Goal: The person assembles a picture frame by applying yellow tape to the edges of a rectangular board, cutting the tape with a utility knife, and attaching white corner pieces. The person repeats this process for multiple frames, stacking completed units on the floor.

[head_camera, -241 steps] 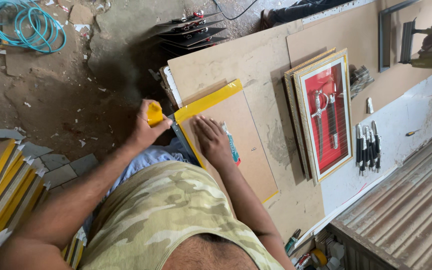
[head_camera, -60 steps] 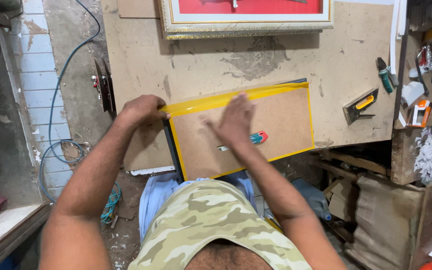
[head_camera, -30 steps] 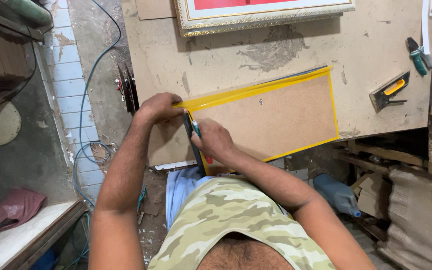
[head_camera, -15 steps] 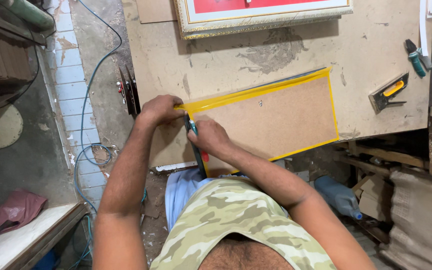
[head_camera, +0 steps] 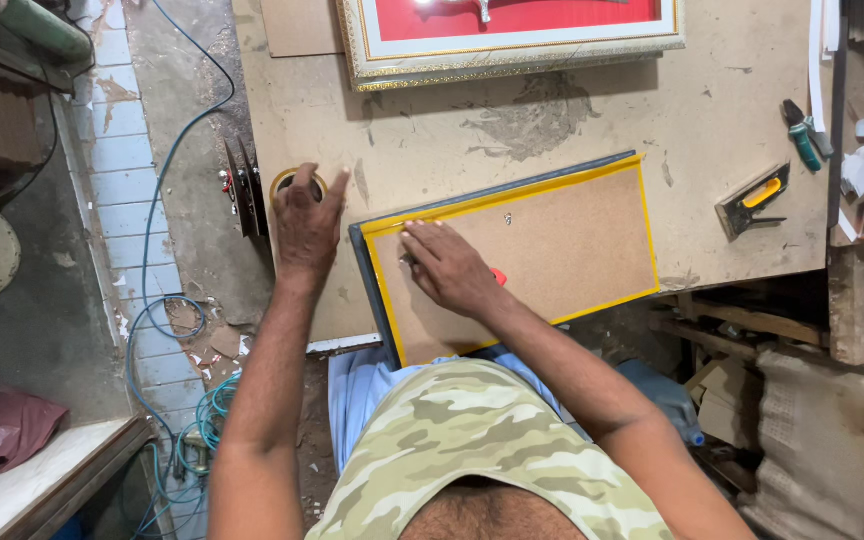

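Note:
A picture frame lies face down on the workbench, its brown backing board (head_camera: 542, 240) edged with yellow tape (head_camera: 384, 300) over a dark grey frame. My right hand (head_camera: 447, 265) presses on the board near its left edge, with a red-handled cutter (head_camera: 498, 275) partly showing under the palm. My left hand (head_camera: 304, 218) rests on a roll of yellow tape (head_camera: 288, 181) on the bench, just left of the frame's top-left corner.
A gold-framed red display piece (head_camera: 512, 35) lies at the bench's far side. A yellow-handled tool (head_camera: 755, 198) and green pliers (head_camera: 804, 135) sit to the right. Blue hose (head_camera: 167, 190) trails over the tiled floor at left; boxes and clutter fill the right.
My left hand has left the frame's corner and moved left with the tape roll onto the bench. My right hand has slid onto the backing board, covering the cutter.

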